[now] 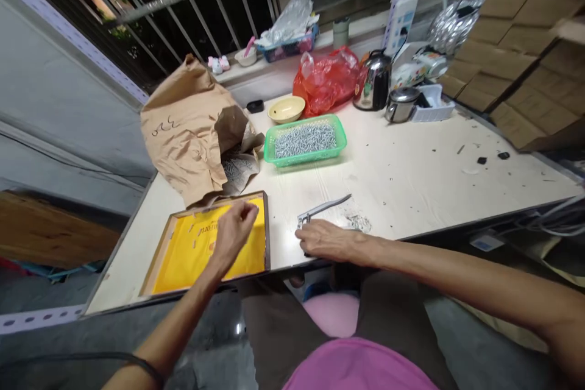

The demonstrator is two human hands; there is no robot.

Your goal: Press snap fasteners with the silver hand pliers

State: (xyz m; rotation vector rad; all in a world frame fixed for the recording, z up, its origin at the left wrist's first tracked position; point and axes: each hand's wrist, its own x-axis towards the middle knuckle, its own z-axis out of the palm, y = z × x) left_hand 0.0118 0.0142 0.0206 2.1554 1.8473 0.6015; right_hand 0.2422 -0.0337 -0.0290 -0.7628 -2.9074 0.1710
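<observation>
My left hand is over the yellow-lined tray, its fingers pinched together; anything between them is too small to make out. A few small pieces lie on the yellow lining. On the table near its front edge, my right hand is closed around the lower part of a metal hand tool, whose upper handle points up and to the right. Behind the hands stands a green basket full of small metal pieces. Left of the basket, a brown paper bag lies open with more metal pieces at its mouth.
At the back of the table are a cream bowl, a red plastic bag, a kettle, a metal cup and a white tray. Stacked cardboard stands at the right. Dark scraps lie on the table's right part.
</observation>
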